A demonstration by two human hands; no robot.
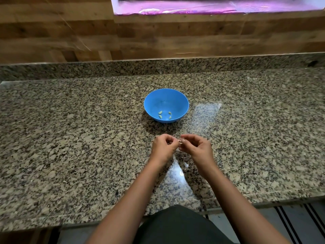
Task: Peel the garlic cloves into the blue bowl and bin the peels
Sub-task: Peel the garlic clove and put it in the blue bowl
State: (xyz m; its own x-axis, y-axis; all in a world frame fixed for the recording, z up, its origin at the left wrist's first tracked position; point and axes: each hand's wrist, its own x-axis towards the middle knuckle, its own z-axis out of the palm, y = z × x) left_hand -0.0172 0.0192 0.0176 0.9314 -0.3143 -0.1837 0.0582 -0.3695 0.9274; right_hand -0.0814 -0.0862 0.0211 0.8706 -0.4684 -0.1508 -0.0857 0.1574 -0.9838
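Peeling is the step in hand, by my reading. Nearest the camera a dark garment [175, 226] meets the front edge of the granite counter [70, 138], and two bare forearms reach out from it over a glossy patch of stone. Above the counter the left hand [163, 147] and the right hand [195, 147] are brought together, each with fingers curled in and pinching what I take to be a garlic clove [179, 141] between them. It is too small and blurred to say how much skin it carries. A tiny pale fleck [64, 181] lies on the stone well to the left of the arms; it may be a scrap of peel, but I cannot tell.

Beyond the hands, with only bare stone between, the blue bowl [182, 106] stands upright with four peeled cloves [160, 112] lying in its near bottom. The next move, I judge, calls for working the skin free with the fingertips, keeping the loose skin in one hand and dropping the bare clove forward into the bowl, and nothing blocks that short reach. No other unpeeled cloves and no bin show anywhere, so binning the peels will likely mean turning away from here.

Farther back runs a low stone upstand, then a wood-plank wall [70, 32], and at the top a ledge under a pink sheet [211, 7]
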